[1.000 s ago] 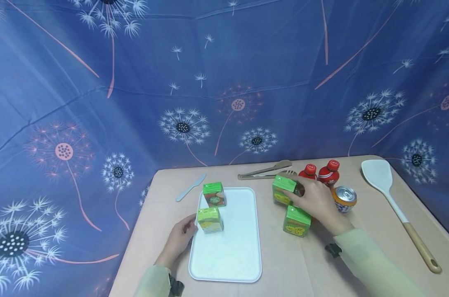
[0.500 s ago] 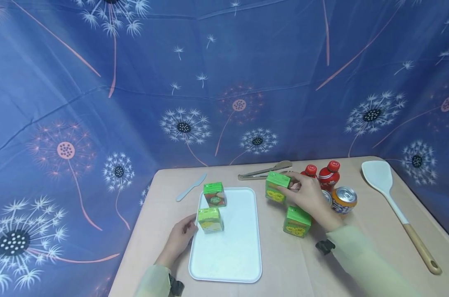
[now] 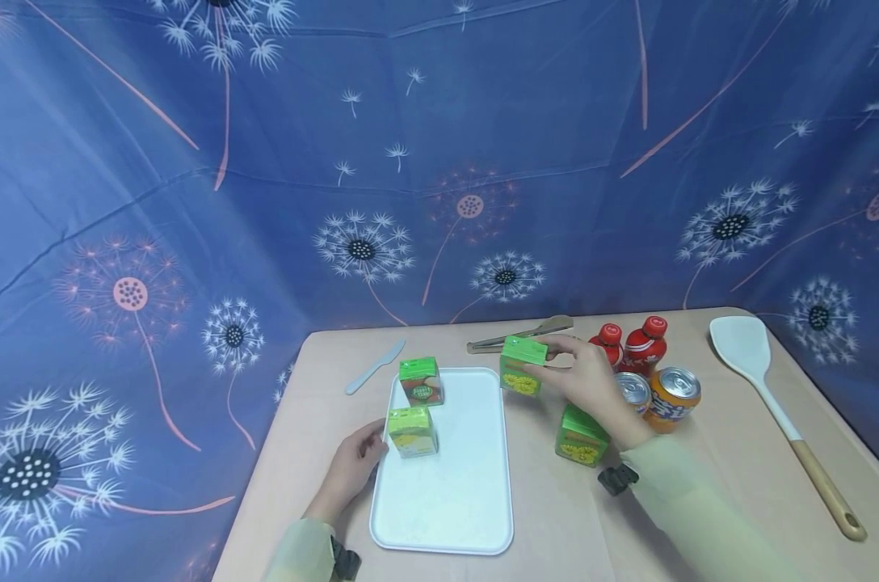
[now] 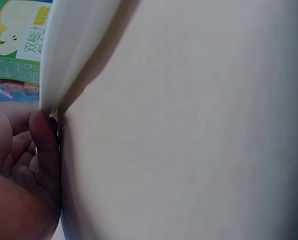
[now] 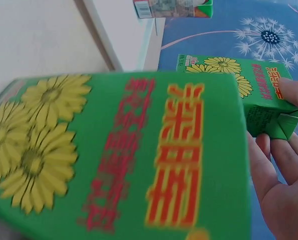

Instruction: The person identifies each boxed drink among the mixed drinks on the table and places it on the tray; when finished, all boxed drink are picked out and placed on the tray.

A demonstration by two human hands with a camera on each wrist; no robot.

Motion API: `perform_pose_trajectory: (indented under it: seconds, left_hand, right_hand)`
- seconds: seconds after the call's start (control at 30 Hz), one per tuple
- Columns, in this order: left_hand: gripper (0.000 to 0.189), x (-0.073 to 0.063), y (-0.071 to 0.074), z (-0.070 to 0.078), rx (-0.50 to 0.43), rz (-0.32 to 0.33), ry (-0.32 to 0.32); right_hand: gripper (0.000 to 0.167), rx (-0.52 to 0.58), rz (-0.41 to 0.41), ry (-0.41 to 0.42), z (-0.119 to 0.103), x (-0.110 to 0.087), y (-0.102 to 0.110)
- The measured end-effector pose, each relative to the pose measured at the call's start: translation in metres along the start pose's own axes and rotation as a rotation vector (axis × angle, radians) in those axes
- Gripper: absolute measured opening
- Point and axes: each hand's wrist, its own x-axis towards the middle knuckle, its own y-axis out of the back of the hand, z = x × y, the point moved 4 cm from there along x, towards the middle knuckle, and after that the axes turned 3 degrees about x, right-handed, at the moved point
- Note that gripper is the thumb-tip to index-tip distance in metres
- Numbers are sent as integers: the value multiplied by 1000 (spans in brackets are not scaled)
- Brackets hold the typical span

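Note:
My right hand [image 3: 581, 373] pinches a green juice box [image 3: 523, 368] with yellow flowers, just right of the white tray's upper right corner. In the right wrist view, thumb and fingers hold this juice box [image 5: 221, 75] at one end. A matching flowered box [image 3: 582, 436] stands below that hand and fills much of the right wrist view. My left hand [image 3: 351, 461] grips the left rim of the white tray [image 3: 454, 509]; in the left wrist view its fingertips pinch the rim [image 4: 68, 55]. On the tray stand a red-and-green juice box [image 3: 421, 381] and a yellow-green one [image 3: 411, 432].
Behind the right hand stand two red-capped bottles [image 3: 643, 347], with a silver-topped can [image 3: 633, 390] and an orange can [image 3: 672, 398] nearby. Tongs [image 3: 527, 331] lie at the back and a light-blue knife [image 3: 376, 367] at the back left. A white spatula [image 3: 763, 388] lies far right.
My right hand has carried the flowered juice box left, away from the bottles and cans and up to the tray's right side. The left hand has stayed at the tray's rim.

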Motion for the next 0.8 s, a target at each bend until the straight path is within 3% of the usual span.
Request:
perform_pose_trajectory:
  seconds: [0.3,0.8]
  left_hand:
    - [44,0,0,0,-5,1,-7]
    - [43,-2,0,1,-34,4,-11]
  right_hand:
    - [56,62,-31,41,-14,5,-20]
    - [60,152,-104,48,-14,9,-59]
